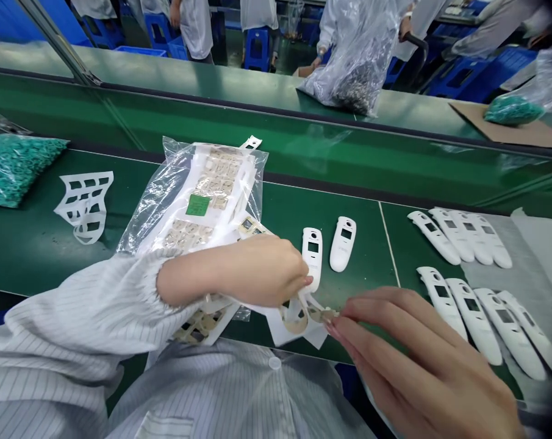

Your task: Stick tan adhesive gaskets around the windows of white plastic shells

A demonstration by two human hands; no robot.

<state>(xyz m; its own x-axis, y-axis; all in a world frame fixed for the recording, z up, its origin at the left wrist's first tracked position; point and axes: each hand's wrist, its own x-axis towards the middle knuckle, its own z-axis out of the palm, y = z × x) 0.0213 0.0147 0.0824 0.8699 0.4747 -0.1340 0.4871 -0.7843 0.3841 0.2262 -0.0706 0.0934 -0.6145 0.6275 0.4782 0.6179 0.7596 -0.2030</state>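
Observation:
My left hand (266, 268) is closed, its fingertips pinching a white backing sheet (276, 329) with tan die-cut pieces on it. My right hand (413, 353) pinches a small tan sticker (322, 314) by its edge, close beside that sheet. Whether the sticker is fully off the sheet I cannot tell. Just beyond my left fingers lies a white plastic housing (313, 244) with a square window, its lower end partly covered. A second white housing (343, 244) lies to its right. Under my left forearm are more sticker sheets (202, 326).
A clear bag (143, 210) with sticker sheets and a green label lies left of centre. A cut-out backing sheet (87, 204) and a bag of green parts (17, 167) lie farther left. Several white housings (472, 238) line the right side. A green barrier (303, 143) runs behind.

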